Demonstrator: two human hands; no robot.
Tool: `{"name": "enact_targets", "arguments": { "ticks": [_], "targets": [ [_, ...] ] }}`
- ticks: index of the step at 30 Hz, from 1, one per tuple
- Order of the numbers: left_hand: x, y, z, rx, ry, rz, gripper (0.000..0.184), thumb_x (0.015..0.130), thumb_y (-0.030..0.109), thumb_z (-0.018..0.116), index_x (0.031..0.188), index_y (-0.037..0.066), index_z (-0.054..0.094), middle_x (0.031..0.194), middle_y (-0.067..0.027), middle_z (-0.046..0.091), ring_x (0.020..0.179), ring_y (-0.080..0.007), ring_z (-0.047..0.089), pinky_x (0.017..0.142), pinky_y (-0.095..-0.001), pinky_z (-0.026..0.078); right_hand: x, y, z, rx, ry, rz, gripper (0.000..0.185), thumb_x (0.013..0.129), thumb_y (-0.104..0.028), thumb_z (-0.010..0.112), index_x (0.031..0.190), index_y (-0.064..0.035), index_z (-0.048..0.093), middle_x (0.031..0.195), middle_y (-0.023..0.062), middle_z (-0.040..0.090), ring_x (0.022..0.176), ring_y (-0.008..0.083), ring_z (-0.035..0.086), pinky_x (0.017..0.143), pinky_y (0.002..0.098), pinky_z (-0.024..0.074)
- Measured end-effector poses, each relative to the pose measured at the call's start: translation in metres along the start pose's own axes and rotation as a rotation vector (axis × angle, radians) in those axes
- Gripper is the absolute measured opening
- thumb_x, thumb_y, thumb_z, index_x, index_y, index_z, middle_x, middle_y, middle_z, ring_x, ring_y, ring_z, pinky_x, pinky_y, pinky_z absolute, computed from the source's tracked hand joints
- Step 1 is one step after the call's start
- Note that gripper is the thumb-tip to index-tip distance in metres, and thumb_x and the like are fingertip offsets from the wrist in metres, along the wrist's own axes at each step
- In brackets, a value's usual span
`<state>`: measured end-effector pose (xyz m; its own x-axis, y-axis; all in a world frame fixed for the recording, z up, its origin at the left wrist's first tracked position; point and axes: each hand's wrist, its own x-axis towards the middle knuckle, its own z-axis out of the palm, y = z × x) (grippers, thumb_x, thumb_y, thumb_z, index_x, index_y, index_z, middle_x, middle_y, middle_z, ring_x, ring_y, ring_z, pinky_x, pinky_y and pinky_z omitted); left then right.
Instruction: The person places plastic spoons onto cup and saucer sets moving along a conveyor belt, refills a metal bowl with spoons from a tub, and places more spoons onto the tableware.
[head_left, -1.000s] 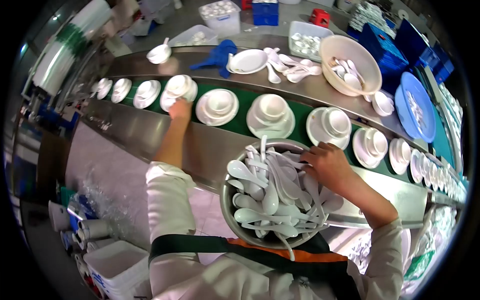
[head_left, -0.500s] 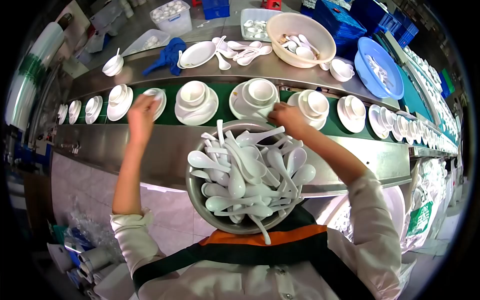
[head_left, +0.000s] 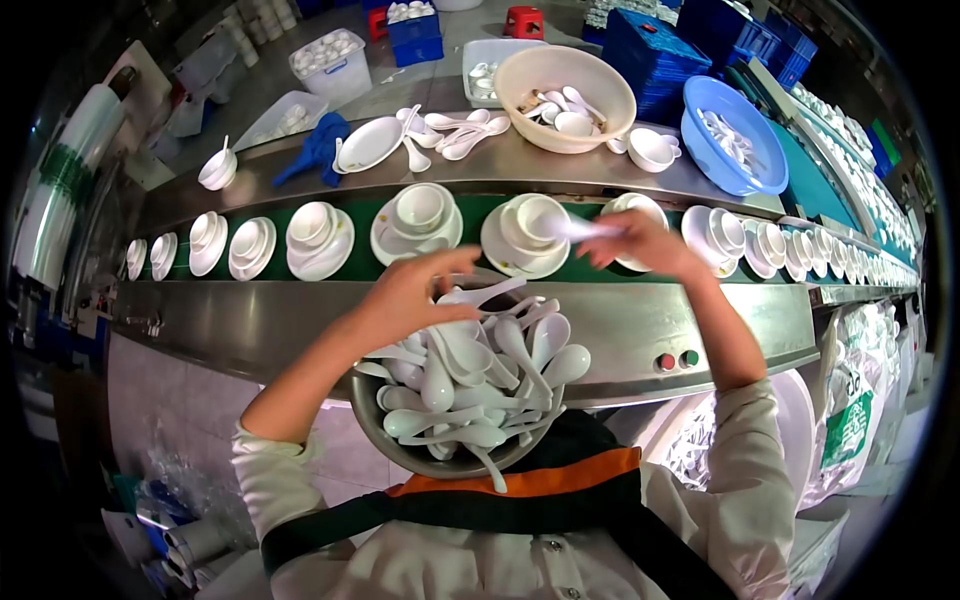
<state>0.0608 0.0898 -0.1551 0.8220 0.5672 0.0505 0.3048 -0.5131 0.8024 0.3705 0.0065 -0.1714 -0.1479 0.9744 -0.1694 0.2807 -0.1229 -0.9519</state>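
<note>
A steel bowl [head_left: 375, 425] heaped with white spoons [head_left: 437, 385] rests against my apron. Over its back left rim, my left hand [head_left: 415, 290] is open, fingers spread just above the spoons. My right hand [head_left: 640, 242] is closed on the handle of a white spoon [head_left: 582, 229], which points left. The spoon's blurred head is at a small bowl [head_left: 537, 218] that stands in a larger bowl on a plate. More stacked white plates and bowls [head_left: 418, 210] line the green belt [head_left: 375, 268] on both sides of it.
Behind the belt, a steel ledge [head_left: 265, 170] bears a blue cloth [head_left: 320, 150], an oval plate [head_left: 370, 144], loose spoons, a cream basin [head_left: 565, 75] and a blue basin [head_left: 735, 135]. Red and green buttons [head_left: 678, 360] sit on the front steel edge. Crates stand farther back.
My left hand has moved from the stacks on the left to above the spoon bowl. My right hand has lifted a spoon rightward and over the belt. The view has shifted.
</note>
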Motion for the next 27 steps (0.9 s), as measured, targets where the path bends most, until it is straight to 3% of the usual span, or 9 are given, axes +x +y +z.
{"name": "enact_targets", "arguments": {
  "ticks": [2, 3, 4, 6, 11, 15, 19, 22, 27],
  "targets": [
    [-0.009, -0.02, -0.001, 0.186, -0.127, 0.066, 0.044, 0.067, 0.017, 0.073, 0.108, 0.009, 0.058, 0.099, -0.0072, 0.059, 0.073, -0.0197, 0.054, 0.066, -0.0303, 0.046, -0.017, 0.006, -0.073, -0.154, 0.203, -0.234, 0.025, 0.087, -0.015, 0.05, 0.1, 0.0049, 0.058, 0.098, 0.0134, 0.063, 0.08, 0.0145, 0.06, 0.072, 0.0257, 0.0493],
    [-0.015, -0.029, 0.001, 0.301, -0.203, 0.13, 0.041, 0.069, 0.018, 0.07, 0.108, 0.011, 0.059, 0.097, -0.0072, 0.058, 0.077, -0.0217, 0.054, 0.07, -0.0328, 0.045, -0.024, -0.015, -0.088, -0.39, 0.605, 0.012, 0.031, 0.09, -0.02, 0.045, 0.104, 0.0053, 0.055, 0.107, 0.017, 0.059, 0.088, 0.0165, 0.058, 0.076, 0.0241, 0.0478],
    [-0.02, -0.033, 0.003, 0.412, -0.276, 0.187, 0.039, 0.07, 0.019, 0.068, 0.108, 0.013, 0.06, 0.094, -0.0072, 0.057, 0.081, -0.0238, 0.054, 0.075, -0.0353, 0.044, -0.016, 0.008, -0.129, 0.372, 0.622, -0.331, 0.034, 0.092, -0.023, 0.043, 0.113, 0.0036, 0.049, 0.113, 0.0164, 0.055, 0.095, 0.0175, 0.056, 0.078, 0.0218, 0.0462],
    [-0.018, -0.027, 0.006, 0.442, -0.222, 0.162, 0.03, 0.069, 0.018, 0.068, 0.098, 0.01, 0.061, 0.085, -0.0077, 0.056, 0.077, -0.0268, 0.054, 0.07, -0.0354, 0.045, -0.008, -0.004, -0.13, 0.735, 0.803, -0.321, 0.051, 0.092, -0.034, 0.045, 0.129, 0.0003, 0.034, 0.116, 0.0144, 0.051, 0.1, 0.0174, 0.055, 0.083, 0.0245, 0.0463],
    [-0.01, -0.041, 0.0, 0.374, -0.143, 0.203, 0.011, 0.07, 0.016, 0.066, 0.072, 0.008, 0.06, 0.072, -0.0056, 0.056, 0.066, -0.0243, 0.057, 0.059, -0.0365, 0.045, 0.039, 0.01, 0.026, -0.193, 0.002, -0.249, 0.045, 0.079, -0.023, 0.064, 0.117, -0.0036, 0.049, 0.101, 0.0136, 0.059, 0.085, 0.0199, 0.06, 0.071, 0.0306, 0.0488],
    [-0.028, -0.087, -0.074, -0.177, 0.188, -0.049, 0.009, 0.079, 0.013, 0.061, 0.083, 0.005, 0.062, 0.066, 0.0008, 0.057, 0.059, -0.0059, 0.051, 0.052, -0.024, 0.041, 0.057, -0.027, 0.093, -0.881, -0.095, -0.343, 0.027, 0.071, -0.015, 0.067, 0.096, -0.006, 0.061, 0.074, 0.0126, 0.061, 0.067, 0.0277, 0.06, 0.061, 0.0362, 0.0465],
    [-0.093, -0.251, -0.209, -0.728, 0.846, -0.381, 0.011, 0.08, 0.009, 0.054, 0.076, 0.0, 0.058, 0.057, -0.0039, 0.052, 0.045, -0.0112, 0.047, 0.042, -0.0225, 0.038, 0.053, -0.042, 0.11, -1.115, 0.169, -0.311, 0.009, 0.068, -0.008, 0.064, 0.075, -0.0033, 0.06, 0.068, 0.0133, 0.058, 0.064, 0.0298, 0.058, 0.057, 0.0383, 0.0436],
    [-0.164, -0.393, -0.305, -0.789, 1.358, -0.567, 0.011, 0.079, 0.008, 0.056, 0.074, -0.002, 0.057, 0.064, -0.0099, 0.056, 0.049, -0.0185, 0.054, 0.044, -0.0288, 0.047, 0.04, -0.049, 0.102, -0.802, 0.287, 0.015, 0.008, 0.066, 0.0, 0.064, 0.07, 0.0018, 0.057, 0.063, 0.0124, 0.054, 0.056, 0.0238, 0.054, 0.054, 0.0334, 0.0412],
    [-0.217, -0.476, -0.407, -0.787, 1.664, -0.66, 0.012, 0.08, 0.004, 0.056, 0.084, -0.007, 0.057, 0.075, -0.0152, 0.06, 0.067, -0.0255, 0.062, 0.055, -0.0317, 0.052, 0.017, -0.035, 0.072, -0.293, 0.531, 0.343, 0.005, 0.081, -0.005, 0.051, 0.08, -0.0008, 0.05, 0.064, 0.0051, 0.054, 0.055, 0.013, 0.059, 0.045, 0.0243, 0.0508]
  ]
}}
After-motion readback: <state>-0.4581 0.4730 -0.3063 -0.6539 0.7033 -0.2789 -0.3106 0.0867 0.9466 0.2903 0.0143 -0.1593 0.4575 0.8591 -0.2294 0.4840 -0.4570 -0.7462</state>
